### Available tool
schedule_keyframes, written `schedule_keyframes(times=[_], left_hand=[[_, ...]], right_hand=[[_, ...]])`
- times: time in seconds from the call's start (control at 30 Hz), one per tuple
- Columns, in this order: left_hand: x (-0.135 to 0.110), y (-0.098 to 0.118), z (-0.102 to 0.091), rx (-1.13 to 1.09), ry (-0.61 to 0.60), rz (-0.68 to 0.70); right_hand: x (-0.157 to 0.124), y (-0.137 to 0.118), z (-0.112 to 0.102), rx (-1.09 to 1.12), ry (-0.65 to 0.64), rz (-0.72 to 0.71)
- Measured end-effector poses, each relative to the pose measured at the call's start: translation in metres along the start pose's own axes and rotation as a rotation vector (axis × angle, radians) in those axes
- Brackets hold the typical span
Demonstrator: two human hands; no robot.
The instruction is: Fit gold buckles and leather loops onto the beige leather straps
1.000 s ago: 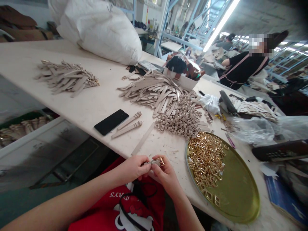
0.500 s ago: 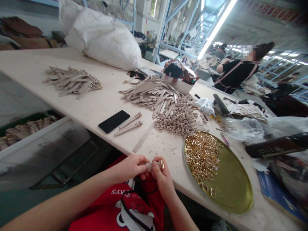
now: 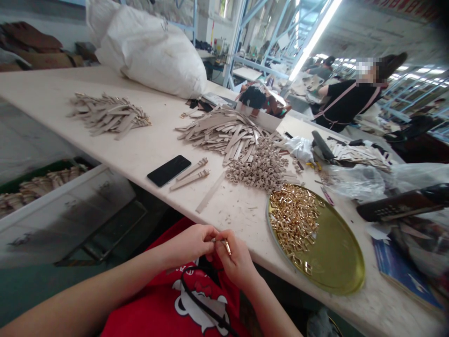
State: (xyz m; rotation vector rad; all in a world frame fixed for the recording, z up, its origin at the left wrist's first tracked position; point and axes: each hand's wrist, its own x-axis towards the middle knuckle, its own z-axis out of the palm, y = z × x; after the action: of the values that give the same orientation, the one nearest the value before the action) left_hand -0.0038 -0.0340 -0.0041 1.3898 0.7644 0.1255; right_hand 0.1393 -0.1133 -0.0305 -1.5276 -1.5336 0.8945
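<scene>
My left hand [image 3: 191, 242] and my right hand [image 3: 236, 261] meet just below the table's near edge, above my red shirt. Both pinch one small piece: a beige strap end with a gold buckle [image 3: 225, 245] between the fingertips. To the right, on the table, lies a round gold tray [image 3: 340, 255] with several gold buckles [image 3: 293, 217] heaped in its left part. Beyond the hands lies one loose beige strap [image 3: 210, 198], and further back a heap of small beige loops [image 3: 257, 168].
A black phone [image 3: 169, 170] and two finished straps [image 3: 191, 174] lie left of centre. Big piles of beige straps [image 3: 224, 132] [image 3: 108, 114] sit further back, with a white sack [image 3: 150, 47] behind. Plastic bags [image 3: 358, 180] and a calculator [image 3: 396, 206] crowd the right. Another person [image 3: 347, 100] works at the far end.
Both hands have drawn a little closer to my body with the piece, and the buckle has turned more on edge between the fingers. The view shifted slightly.
</scene>
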Motion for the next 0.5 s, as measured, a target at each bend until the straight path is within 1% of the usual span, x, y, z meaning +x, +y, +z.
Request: schedule_keyframes(times=[0.13,0.23,0.37,0.43,0.5], left_hand=[[-0.002,-0.001,-0.010,-0.041,-0.053,0.043],[-0.001,-0.003,-0.017,-0.046,-0.046,0.027],[0.007,-0.009,-0.013,-0.103,0.011,-0.018],[0.012,-0.010,-0.010,-0.124,0.036,-0.018],[0.014,-0.009,-0.010,-0.172,0.033,-0.015]], right_hand=[[0.004,0.003,0.005,0.251,0.036,0.094],[0.004,0.004,0.005,0.381,0.028,0.110],[0.004,0.003,0.003,0.367,-0.011,0.096],[0.005,0.003,0.003,0.349,-0.002,0.077],[0.009,0.004,0.005,0.349,0.032,0.086]])
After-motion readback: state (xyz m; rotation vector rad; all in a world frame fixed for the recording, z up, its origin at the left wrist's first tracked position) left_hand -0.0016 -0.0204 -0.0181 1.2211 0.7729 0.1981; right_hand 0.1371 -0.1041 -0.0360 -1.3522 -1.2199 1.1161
